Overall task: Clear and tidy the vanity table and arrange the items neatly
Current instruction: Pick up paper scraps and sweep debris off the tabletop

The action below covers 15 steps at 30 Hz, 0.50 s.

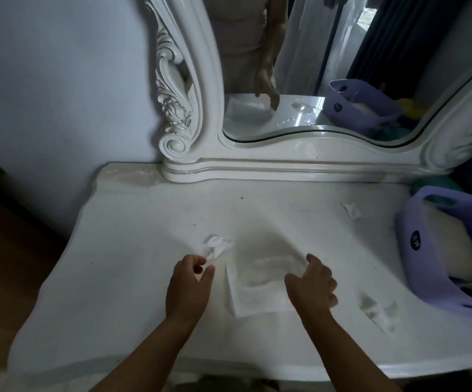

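Both forearms reach in over the front edge of the worktop point(133, 222). Left hand point(188, 287) has thumb and forefinger pinched on a tail of the crumpled tissue point(217, 246), which lies just beyond it, toward the middle. Right hand point(312, 284) has curled fingers gripping the right edge of the flat tissue sheet point(257, 281), which lies between the two hands near the front edge. Judged step: gathering loose tissue litter. Next move calls for lifting both pieces clear and then collecting the remaining scraps: one torn scrap point(352, 210) toward the back right, smeared bits point(379, 309) at front right. A purple basket point(427, 250) occupies the right edge; the mirror frame point(285, 162) runs along the back edge.
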Tool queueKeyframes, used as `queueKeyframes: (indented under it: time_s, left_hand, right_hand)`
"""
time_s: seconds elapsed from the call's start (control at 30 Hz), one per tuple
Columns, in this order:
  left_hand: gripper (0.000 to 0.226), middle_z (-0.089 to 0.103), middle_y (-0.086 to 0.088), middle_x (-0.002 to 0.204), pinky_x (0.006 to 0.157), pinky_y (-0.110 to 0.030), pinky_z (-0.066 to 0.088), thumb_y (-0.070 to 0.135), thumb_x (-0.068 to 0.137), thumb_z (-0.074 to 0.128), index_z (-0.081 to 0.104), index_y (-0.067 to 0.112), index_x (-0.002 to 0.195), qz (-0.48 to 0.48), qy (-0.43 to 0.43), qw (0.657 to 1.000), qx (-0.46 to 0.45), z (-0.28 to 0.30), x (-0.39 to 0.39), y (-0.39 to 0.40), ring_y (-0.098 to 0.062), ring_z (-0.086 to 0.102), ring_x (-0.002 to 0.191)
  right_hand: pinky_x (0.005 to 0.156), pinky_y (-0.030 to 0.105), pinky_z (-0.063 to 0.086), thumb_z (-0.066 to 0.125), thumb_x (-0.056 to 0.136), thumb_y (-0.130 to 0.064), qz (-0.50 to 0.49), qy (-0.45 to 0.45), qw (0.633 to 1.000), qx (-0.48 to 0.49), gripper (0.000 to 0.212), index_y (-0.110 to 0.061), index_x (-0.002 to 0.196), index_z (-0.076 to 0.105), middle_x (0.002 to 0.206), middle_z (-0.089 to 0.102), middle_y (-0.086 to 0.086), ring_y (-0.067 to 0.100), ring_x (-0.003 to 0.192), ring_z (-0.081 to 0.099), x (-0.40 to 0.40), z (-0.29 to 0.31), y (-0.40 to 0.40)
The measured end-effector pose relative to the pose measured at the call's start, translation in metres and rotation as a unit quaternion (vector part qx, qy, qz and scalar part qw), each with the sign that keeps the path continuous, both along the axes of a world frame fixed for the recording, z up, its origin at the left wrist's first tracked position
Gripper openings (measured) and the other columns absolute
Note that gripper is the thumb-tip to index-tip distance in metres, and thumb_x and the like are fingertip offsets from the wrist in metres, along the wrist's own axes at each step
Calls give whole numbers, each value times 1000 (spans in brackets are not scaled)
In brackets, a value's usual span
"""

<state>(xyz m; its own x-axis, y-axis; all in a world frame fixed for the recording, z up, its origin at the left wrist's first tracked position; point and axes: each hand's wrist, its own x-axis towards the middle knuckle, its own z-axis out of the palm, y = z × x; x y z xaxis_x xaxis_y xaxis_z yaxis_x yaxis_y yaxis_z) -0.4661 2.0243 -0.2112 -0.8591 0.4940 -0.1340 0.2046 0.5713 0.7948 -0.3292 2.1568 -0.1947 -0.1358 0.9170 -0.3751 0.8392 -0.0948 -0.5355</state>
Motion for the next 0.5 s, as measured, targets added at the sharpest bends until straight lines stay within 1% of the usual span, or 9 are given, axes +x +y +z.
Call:
queueKeyframes:
  time_s: [0.1, 0.17, 0.23, 0.3, 0.37, 0.4, 0.43, 0.47, 0.5]
  left_hand:
    - [13, 55, -4, 101, 70, -29, 45, 17, 85, 58, 57, 17, 98, -25, 30, 999, 13, -4, 4, 0, -14, 55, 75]
    - [12, 56, -3, 102, 74, -30, 47, 15, 86, 57, 59, 16, 98, -63, 53, 996, 18, -6, 8, 1, -17, 57, 82]
    - [14, 59, -3, 102, 77, -27, 44, 17, 86, 53, 61, 15, 97, -112, 88, 990, 5, -7, 12, 1, -20, 57, 92]
    - [25, 62, -7, 107, 82, -26, 41, 22, 83, 46, 64, 13, 98, -156, 120, 980, -29, -8, 13, 0, -23, 56, 99]
    - [32, 63, -10, 111, 86, -27, 38, 24, 82, 42, 65, 11, 101, -173, 132, 975, -51, -8, 12, -2, -25, 56, 105]
    - [34, 63, -11, 113, 88, -27, 37, 25, 82, 42, 65, 11, 102, -174, 133, 974, -57, -8, 11, -4, -25, 55, 107]
    - [34, 62, -11, 114, 89, -28, 37, 25, 82, 42, 65, 11, 103, -173, 133, 974, -59, -8, 10, -4, -26, 55, 108]
    - [35, 62, -12, 114, 89, -28, 37, 28, 82, 42, 65, 11, 103, -172, 132, 974, -61, -8, 9, -4, -26, 55, 108]
    - [38, 62, -12, 113, 89, -29, 38, 31, 82, 40, 65, 11, 102, -171, 134, 974, -61, -8, 8, -4, -26, 55, 107]
  right_hand:
    - [110, 49, 16, 53, 85, -28, 81, -36, 994, 66, 67, -19, 142, 20, 150, 17, 10, 29, 137, 11, 3, -4, -10]
    - [112, 49, 13, 46, 89, -39, 147, -67, 985, 63, 67, -21, 144, 14, 153, 9, 12, 31, 140, 4, -2, -12, -17]
    - [114, 49, 9, 39, 90, -50, 196, -80, 976, 58, 70, -24, 145, 5, 155, -1, 15, 34, 141, -4, -11, -22, -23]
    - [114, 52, -2, 31, 88, -61, 225, -96, 968, 55, 76, -27, 145, -6, 153, -17, 19, 38, 139, -18, -22, -35, -29]
    - [109, 52, -18, 15, 80, -75, 256, -105, 959, 63, 85, -29, 143, -16, 148, -31, 20, 37, 134, -33, -31, -48, -34]
    - [107, 50, -23, 7, 75, -79, 275, -102, 952, 84, 89, -28, 143, -18, 147, -33, 19, 33, 132, -36, -33, -54, -37]
    - [108, 48, -23, 2, 74, -79, 299, -100, 941, 121, 90, -25, 144, -13, 150, -26, 18, 30, 134, -33, -33, -58, -40]
    - [110, 48, -15, 2, 79, -76, 323, -104, 927, 161, 88, -20, 146, -3, 154, -13, 18, 28, 139, -23, -32, -62, -42]
    - [110, 50, -4, 8, 85, -70, 348, -110, 914, 177, 82, -17, 147, 10, 155, 3, 17, 28, 141, -10, -30, -63, -43]
